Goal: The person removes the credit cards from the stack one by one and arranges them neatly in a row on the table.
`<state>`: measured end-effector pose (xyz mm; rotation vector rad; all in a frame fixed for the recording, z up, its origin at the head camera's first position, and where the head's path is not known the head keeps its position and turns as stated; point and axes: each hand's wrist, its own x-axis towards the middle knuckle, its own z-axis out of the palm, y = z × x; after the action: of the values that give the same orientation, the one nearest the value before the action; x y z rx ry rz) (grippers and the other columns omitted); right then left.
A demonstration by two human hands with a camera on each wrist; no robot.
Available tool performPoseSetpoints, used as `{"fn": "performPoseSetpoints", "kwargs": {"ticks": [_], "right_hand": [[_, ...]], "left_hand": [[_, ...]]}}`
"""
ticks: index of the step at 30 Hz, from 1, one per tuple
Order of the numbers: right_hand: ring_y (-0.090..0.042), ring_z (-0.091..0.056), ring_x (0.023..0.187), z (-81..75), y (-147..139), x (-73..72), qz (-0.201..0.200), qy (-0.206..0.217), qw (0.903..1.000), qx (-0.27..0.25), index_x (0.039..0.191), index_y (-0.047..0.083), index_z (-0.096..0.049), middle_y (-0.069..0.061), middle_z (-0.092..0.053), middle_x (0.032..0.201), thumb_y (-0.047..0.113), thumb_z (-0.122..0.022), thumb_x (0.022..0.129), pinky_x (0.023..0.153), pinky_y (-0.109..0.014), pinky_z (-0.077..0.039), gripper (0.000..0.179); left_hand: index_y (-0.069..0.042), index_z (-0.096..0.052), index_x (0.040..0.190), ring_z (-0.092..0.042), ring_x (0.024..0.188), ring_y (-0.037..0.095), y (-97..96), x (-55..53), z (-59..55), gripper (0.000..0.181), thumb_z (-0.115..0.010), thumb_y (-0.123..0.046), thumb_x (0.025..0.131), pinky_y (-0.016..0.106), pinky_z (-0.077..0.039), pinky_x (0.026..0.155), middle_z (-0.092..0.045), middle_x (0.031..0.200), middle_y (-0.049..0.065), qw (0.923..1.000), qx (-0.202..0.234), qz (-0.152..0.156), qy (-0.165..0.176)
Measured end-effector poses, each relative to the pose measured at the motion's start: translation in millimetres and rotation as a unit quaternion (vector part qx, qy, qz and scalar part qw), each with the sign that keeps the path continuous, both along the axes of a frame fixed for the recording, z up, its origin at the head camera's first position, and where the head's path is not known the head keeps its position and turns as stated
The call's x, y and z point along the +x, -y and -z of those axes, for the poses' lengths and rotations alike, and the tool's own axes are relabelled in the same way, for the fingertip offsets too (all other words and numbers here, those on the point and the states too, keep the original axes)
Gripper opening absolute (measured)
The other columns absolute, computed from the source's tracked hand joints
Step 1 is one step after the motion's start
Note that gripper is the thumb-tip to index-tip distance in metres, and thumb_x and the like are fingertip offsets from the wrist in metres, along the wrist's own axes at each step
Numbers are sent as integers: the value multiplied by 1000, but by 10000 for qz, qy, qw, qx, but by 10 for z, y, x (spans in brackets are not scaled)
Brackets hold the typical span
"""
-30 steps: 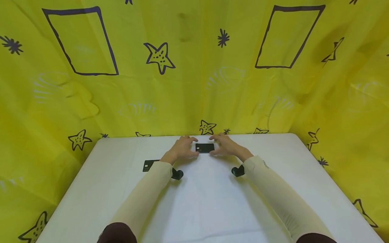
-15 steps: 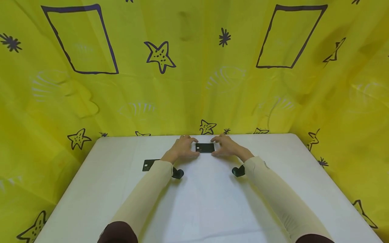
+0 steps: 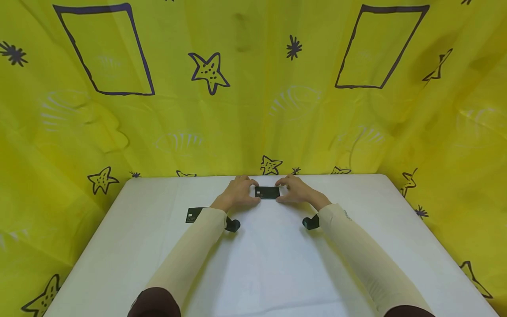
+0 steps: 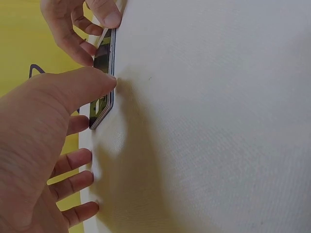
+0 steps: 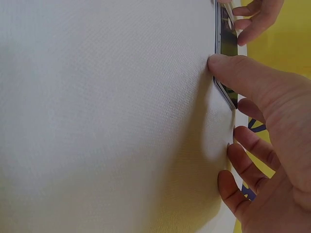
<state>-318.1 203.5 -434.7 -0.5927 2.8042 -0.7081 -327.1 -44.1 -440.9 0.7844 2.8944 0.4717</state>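
Note:
A neat stack of black bank cards (image 3: 267, 193) lies flat near the far edge of the white table, with a small pale chip at its left end. My left hand (image 3: 237, 193) pinches the left end, thumb on the near long edge and index finger at the far one. At the right end my right hand (image 3: 296, 190) grips the stack the same way. Layered edges of several cards (image 4: 112, 53) show in the left wrist view. In the right wrist view, the right thumb (image 5: 233, 68) presses against the stack's side. The other fingers of both hands spread loosely beside it.
Another black card (image 3: 193, 215) lies on the table (image 3: 269, 255) at left, partly hidden under my left sleeve. Dark wrist cameras (image 3: 233, 225) stick out below both wrists. A yellow patterned curtain (image 3: 253, 110) hangs right behind the table's far edge.
My right fingertips have shifted slightly right along the stack towards its end. The left hand and the stack have stayed nearly in place.

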Motion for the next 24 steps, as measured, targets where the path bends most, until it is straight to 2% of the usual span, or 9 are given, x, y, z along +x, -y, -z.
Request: {"fn": "performPoseSetpoints", "kwargs": {"ticks": [24], "right_hand": [[-33,-50,115,36,-3,-11,175,62,9998,-1,133,7,-67,-18,-55,131,27,-82,88,101,-52,-43,51]], "left_hand": [[-17,-67,134,-48,123,32,-25,-23,11,47,-73,-40,93,50,-40,107,-57,134,11,9999,-128,-45,-21]]}}
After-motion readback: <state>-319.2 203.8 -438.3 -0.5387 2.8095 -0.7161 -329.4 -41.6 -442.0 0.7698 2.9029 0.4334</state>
